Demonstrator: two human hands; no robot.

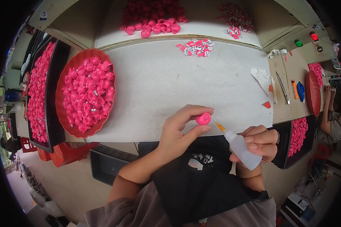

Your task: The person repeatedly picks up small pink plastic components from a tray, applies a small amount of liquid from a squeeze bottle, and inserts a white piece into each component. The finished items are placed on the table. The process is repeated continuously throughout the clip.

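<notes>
My left hand (182,130) pinches a small round pink plastic piece (203,118) between thumb and fingertips, just over the near edge of the white work table (185,83). My right hand (259,145) grips a small white squeeze bottle (241,149) with an orange needle tip (218,126). The tip points up and left and touches the right side of the pink piece. Both hands hover above my lap, which is covered by a black apron.
A red round tray (64,113) heaped with pink pieces sits at the left, beside a black tray (53,125) of more. Pink and white parts lie in piles at the table's far edge. Tools lie on the right bench. Another person (331,121) sits at the far right.
</notes>
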